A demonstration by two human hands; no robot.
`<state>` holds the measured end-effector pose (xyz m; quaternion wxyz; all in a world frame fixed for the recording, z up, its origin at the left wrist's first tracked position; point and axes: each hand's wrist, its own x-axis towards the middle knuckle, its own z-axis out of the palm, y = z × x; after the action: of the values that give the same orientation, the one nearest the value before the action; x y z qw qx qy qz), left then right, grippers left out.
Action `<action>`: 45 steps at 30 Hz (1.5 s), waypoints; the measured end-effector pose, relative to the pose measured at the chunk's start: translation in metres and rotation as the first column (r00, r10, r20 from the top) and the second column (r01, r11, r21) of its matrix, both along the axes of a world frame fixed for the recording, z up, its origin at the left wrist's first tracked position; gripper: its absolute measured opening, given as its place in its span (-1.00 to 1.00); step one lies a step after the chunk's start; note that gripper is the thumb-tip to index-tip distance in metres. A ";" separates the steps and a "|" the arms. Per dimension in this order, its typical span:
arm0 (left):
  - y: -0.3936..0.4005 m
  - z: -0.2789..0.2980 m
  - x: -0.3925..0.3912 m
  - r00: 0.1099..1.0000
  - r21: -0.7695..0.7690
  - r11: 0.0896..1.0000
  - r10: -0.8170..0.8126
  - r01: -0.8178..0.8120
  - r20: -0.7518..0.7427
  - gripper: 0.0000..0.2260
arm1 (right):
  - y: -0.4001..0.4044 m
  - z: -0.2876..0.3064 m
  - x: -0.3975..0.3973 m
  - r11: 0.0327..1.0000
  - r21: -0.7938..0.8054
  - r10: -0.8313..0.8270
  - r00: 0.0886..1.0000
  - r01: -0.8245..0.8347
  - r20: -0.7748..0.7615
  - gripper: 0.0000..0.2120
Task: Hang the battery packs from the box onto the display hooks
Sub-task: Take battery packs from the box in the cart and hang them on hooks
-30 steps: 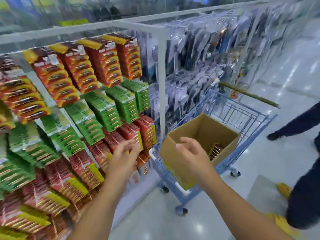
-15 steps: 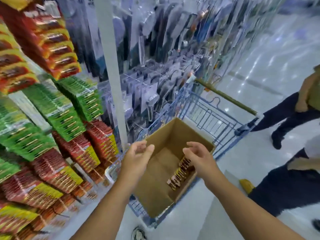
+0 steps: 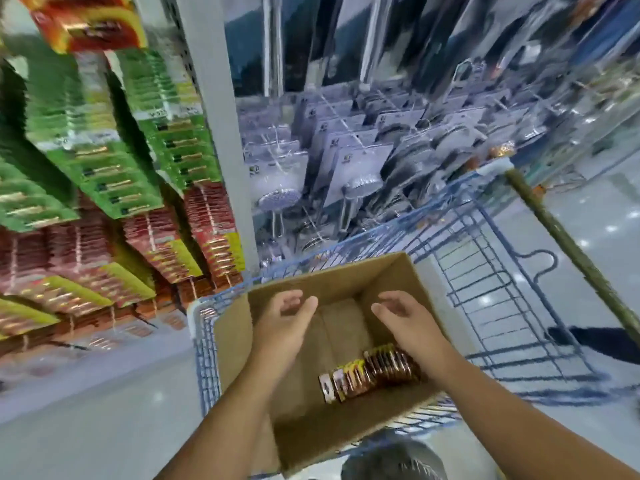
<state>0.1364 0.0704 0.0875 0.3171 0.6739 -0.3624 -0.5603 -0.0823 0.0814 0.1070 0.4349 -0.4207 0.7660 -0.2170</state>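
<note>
Open box mouth, packs reachable

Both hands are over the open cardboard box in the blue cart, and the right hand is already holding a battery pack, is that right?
Not quite. In the head view the right hand holds nothing; the battery packs lie in the box. The rest stands.

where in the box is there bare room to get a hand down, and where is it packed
Bare cardboard floor shows in the box on its left and far side, between the left wall and the row of battery packs; the left hand hangs over it. The near-right corner is crowded: the packs stand in a tight row, just below the right hand. Both hands are empty.
</note>
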 end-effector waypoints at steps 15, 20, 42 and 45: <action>0.027 -0.163 -0.141 0.724 0.621 0.552 0.689 -0.557 0.037 -0.81 | -0.068 -0.203 -0.095 0.351 0.692 0.927 0.339 -0.631 -0.160 -0.59; 0.026 -0.216 -0.149 0.690 0.730 0.431 0.720 -0.531 0.077 -0.71 | -0.073 -0.249 -0.082 0.148 0.815 0.985 0.155 -0.561 -0.072 -0.53; 0.014 -0.281 -0.167 0.842 0.846 0.414 0.535 -0.336 0.073 -0.73 | -0.085 -0.261 -0.101 0.656 0.675 0.444 0.896 -0.339 0.018 -0.87; 0.014 -0.296 -0.178 0.850 0.876 0.380 0.523 -0.297 0.061 -0.71 | -0.092 -0.260 -0.099 0.709 0.645 0.301 0.949 -0.287 0.092 -0.85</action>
<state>-0.0413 0.0843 -0.2089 0.1063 0.7391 0.1847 -0.6390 -0.1815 -0.0103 -0.1530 0.5748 -0.3619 0.7207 0.1387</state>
